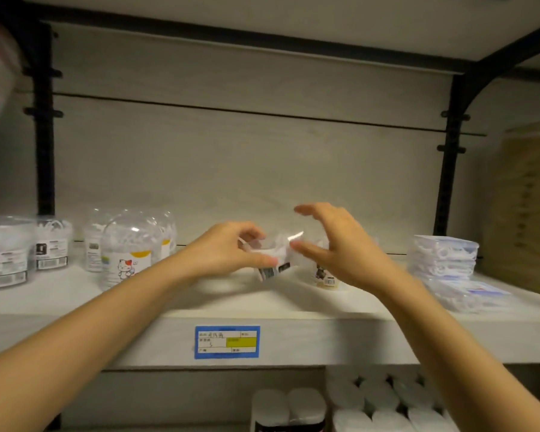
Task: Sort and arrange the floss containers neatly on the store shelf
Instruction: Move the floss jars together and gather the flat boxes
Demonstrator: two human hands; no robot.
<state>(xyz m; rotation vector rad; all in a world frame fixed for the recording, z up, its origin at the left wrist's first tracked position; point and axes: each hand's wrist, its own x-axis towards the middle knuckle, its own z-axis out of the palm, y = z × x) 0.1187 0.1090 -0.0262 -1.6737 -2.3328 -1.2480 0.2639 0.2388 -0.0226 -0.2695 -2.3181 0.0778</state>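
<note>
A clear floss container (276, 257) with a barcode label is tilted just above the white shelf (200, 294) at the middle. My left hand (231, 247) grips its left side with curled fingers. My right hand (334, 241) hovers spread over its right side, thumb near the container; contact is unclear. A second clear container with a cartoon label (325, 275) stands behind my right hand, partly hidden. Several domed clear floss jars (128, 247) stand at the left.
Two round tubs with black-and-white labels (10, 251) sit at the far left. A stack of flat floss packs (443, 257) lies at the right, beside a tan stack (530, 213). A blue price tag (227, 342) is on the shelf edge. White items (371, 400) fill the lower shelf.
</note>
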